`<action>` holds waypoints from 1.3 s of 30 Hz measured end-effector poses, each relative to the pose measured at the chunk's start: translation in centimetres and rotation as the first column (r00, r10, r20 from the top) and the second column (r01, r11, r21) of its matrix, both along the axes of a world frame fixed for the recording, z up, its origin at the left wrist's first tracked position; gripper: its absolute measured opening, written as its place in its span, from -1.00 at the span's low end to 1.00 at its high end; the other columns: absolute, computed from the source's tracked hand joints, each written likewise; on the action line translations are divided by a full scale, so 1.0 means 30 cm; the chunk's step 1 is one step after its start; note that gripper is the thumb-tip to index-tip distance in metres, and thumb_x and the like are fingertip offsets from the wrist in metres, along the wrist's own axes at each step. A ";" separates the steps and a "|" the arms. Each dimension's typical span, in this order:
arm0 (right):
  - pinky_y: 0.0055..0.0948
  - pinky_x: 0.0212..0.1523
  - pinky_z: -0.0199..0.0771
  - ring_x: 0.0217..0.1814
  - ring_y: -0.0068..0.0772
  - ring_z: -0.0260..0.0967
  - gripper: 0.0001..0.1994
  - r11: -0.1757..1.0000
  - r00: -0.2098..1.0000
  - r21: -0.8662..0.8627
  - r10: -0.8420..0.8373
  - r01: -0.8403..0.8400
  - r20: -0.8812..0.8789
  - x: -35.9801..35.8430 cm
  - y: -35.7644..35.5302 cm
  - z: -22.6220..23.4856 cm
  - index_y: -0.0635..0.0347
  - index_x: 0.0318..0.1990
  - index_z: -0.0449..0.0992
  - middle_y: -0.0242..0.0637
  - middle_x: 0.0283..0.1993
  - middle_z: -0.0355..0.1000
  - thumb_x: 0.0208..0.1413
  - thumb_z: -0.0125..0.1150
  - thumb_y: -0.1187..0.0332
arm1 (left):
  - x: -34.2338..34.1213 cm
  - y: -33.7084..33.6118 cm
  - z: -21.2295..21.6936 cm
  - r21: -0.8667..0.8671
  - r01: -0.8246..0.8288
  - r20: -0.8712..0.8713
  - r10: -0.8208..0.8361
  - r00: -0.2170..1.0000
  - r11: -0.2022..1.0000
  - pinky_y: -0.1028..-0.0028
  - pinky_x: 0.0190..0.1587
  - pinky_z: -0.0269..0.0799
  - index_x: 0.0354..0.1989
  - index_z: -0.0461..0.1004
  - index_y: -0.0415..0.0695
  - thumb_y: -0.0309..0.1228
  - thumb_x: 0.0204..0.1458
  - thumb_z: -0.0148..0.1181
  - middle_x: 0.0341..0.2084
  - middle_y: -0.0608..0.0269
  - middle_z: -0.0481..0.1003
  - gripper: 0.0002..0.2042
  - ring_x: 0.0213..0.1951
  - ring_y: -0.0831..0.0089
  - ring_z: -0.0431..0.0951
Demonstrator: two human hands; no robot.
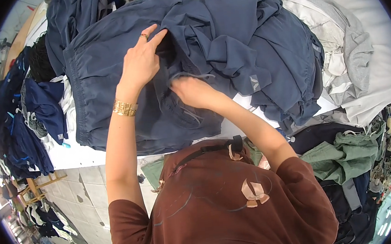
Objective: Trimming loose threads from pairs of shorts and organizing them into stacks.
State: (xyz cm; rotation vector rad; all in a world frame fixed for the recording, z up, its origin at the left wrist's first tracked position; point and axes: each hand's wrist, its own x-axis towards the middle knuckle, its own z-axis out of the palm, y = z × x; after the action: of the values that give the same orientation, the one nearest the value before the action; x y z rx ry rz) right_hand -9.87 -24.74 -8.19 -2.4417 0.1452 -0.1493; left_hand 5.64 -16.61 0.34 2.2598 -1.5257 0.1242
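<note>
A pair of slate-blue shorts (112, 73) with a gathered elastic edge at its left lies spread on the table in front of me. My left hand (141, 59), with a gold bracelet (125, 107) at its wrist, rests on the cloth, two fingers stretched out and apart at a dark fold. Nearer to me, my right hand (193, 92) reaches into the bunched slate-blue cloth beside a grey drawstring (201, 76); its fingertips are hidden there. Crumpled slate-blue garments (237, 39), one with a light printed patch, lie heaped to the right of both hands.
The white table edge (92, 160) runs close in front of my body. Dark navy garments (14, 124) are piled at the left, grey and white clothes (338, 49) at the right. Green cloth (349, 152) lies lower right. A wooden stool (36, 187) stands on the tiled floor.
</note>
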 end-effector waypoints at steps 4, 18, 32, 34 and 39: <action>-0.28 -0.15 0.53 -0.14 -0.10 0.52 -0.83 0.860 0.758 -0.292 0.153 -0.418 -0.634 -0.065 0.026 0.044 0.24 -0.30 0.59 -0.02 -0.21 0.52 -0.07 0.16 0.44 | 0.044 0.068 0.040 0.000 -0.048 0.080 0.048 0.996 0.999 0.24 -0.24 0.51 0.14 0.34 -0.03 -0.67 -0.21 0.00 0.13 0.29 0.35 -0.40 -0.33 0.08 0.56; -0.18 -0.20 0.38 -0.33 0.00 0.38 -0.52 0.881 0.968 -0.422 0.132 -0.213 -0.213 -0.232 -0.259 0.329 0.28 -0.57 0.53 -0.09 -0.55 0.42 0.03 0.17 -0.04 | 0.147 0.140 0.094 -0.002 -0.098 0.201 0.096 0.975 0.995 0.27 -0.22 0.50 0.04 0.44 0.11 -0.64 -0.12 -0.06 -0.01 0.35 0.47 -0.49 -0.28 0.14 0.56; -0.63 -0.28 0.36 -0.36 -0.69 0.34 -0.77 0.879 0.903 -0.433 0.004 0.202 0.430 -0.155 -0.674 1.149 0.24 -0.14 0.57 -0.43 -0.31 0.54 0.05 0.28 0.37 | 0.238 -0.027 0.783 -0.298 0.144 0.382 -0.021 0.924 0.944 0.29 0.07 0.27 -0.36 0.50 -0.14 -0.21 -0.07 0.31 -0.31 0.05 0.48 -0.74 0.07 0.03 0.32; -0.66 -0.26 0.36 -0.32 -0.72 0.34 -0.78 0.927 0.946 -0.340 -0.041 0.156 0.322 -0.134 -0.651 1.222 0.31 -0.18 0.56 -0.45 -0.33 0.51 0.07 0.28 0.36 | 0.240 -0.063 0.793 -0.294 0.184 0.554 0.011 0.832 0.938 0.19 0.12 0.24 -0.36 0.53 -0.11 -0.24 -0.08 0.32 -0.25 0.00 0.49 -0.78 0.13 -0.04 0.27; -0.68 -0.27 0.35 -0.32 -0.72 0.33 -0.80 0.954 0.901 -0.281 0.213 -0.108 0.378 -0.042 -0.581 1.300 0.34 -0.24 0.56 -0.45 -0.36 0.48 0.06 0.29 0.37 | -0.014 -0.235 0.777 -0.462 0.539 -0.015 -0.614 0.790 0.705 0.37 0.18 0.22 0.21 0.27 -0.14 -0.16 0.00 0.30 -0.01 -0.10 0.43 -0.38 0.11 0.26 0.37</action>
State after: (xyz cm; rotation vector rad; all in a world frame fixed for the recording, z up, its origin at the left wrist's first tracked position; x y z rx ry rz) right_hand -11.12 -42.17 30.81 -2.6002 -0.2795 -0.6291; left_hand 5.23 -23.65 23.65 1.3279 -1.8229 0.0766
